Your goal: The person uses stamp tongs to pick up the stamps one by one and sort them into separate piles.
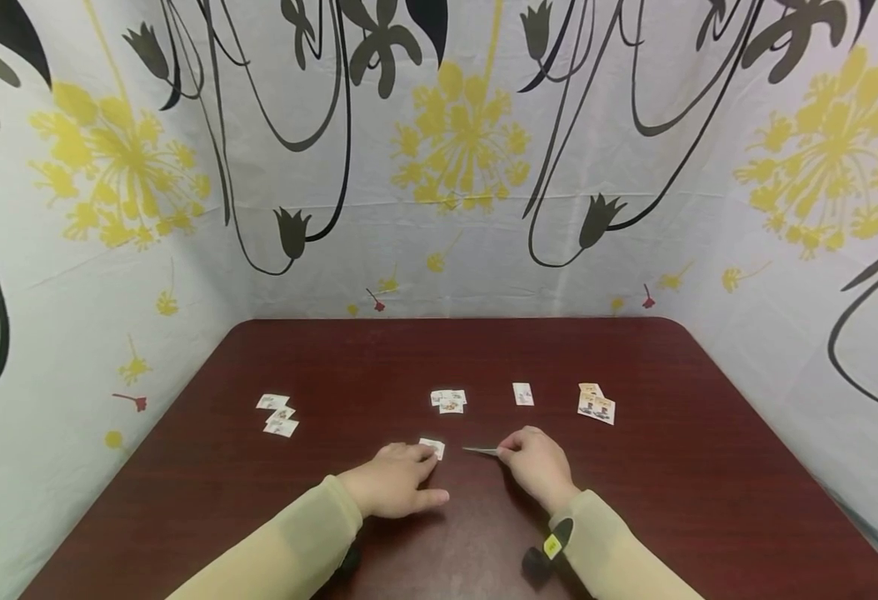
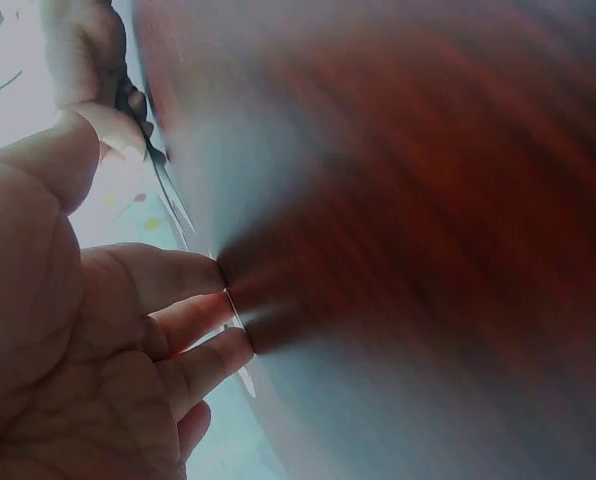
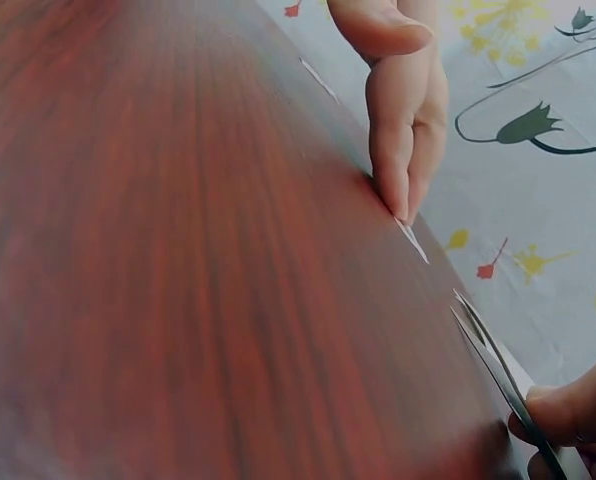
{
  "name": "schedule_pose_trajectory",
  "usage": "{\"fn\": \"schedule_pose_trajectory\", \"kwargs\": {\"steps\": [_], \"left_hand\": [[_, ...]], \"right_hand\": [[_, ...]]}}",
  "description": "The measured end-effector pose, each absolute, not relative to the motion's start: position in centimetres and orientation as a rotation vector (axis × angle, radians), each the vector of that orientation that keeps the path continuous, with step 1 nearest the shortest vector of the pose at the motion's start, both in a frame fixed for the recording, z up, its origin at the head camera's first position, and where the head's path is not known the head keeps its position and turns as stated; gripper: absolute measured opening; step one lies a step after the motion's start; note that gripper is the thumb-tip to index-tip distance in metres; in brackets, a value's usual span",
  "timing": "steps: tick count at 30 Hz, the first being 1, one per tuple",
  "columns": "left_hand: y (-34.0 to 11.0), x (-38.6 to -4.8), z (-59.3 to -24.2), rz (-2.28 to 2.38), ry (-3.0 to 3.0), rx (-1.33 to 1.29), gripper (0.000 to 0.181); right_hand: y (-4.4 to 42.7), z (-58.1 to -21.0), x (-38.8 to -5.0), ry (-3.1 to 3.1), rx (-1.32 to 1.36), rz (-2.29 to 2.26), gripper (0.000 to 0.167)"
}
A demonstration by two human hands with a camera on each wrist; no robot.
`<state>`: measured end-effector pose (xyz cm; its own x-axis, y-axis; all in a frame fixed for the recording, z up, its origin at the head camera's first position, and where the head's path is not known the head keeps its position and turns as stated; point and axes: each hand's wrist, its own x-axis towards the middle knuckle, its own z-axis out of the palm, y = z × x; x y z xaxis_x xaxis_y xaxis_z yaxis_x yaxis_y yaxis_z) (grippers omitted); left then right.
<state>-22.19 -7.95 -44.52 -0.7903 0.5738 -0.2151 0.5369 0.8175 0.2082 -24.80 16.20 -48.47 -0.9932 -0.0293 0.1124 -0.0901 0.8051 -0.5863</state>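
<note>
My right hand point(image 1: 538, 467) pinches a pair of metal tweezers point(image 1: 481, 451) whose tips point left, towards a small white printed card point(image 1: 436, 451). In the right wrist view the two prongs of the tweezers point(image 3: 493, 370) stand slightly apart, with nothing between their tips. Fingertips of my left hand point(image 1: 392, 482) rest on that card, covering part of it; the thumb is spread away. The left wrist view shows the left hand point(image 2: 98, 330) with its fingers stretched down to the card's edge on the tabletop.
Small printed cards lie on the dark red table point(image 1: 379, 358): an overlapping group point(image 1: 280, 415) at left, another cluster point(image 1: 450, 402) in the middle, a single card point(image 1: 523, 394) right of it, and an overlapping group point(image 1: 596, 407) farther right. A patterned cloth point(image 1: 439, 242) hangs behind.
</note>
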Motion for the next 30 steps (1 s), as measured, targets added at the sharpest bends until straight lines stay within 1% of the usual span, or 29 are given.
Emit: {"fn": "schedule_pose_trajectory", "kwargs": {"steps": [18,30], "left_hand": [[-6.0,-21.5,-44.4,0.154,2.779,0.898,0.074],[-6.1,-21.6,-44.5,0.115,2.74,0.967,0.073]], "right_hand": [[15.3,-48.3,-24.4,-2.874,0.134,0.948,0.01],[15.2,-48.8,-24.5,-2.845,0.122,0.958,0.014]]}}
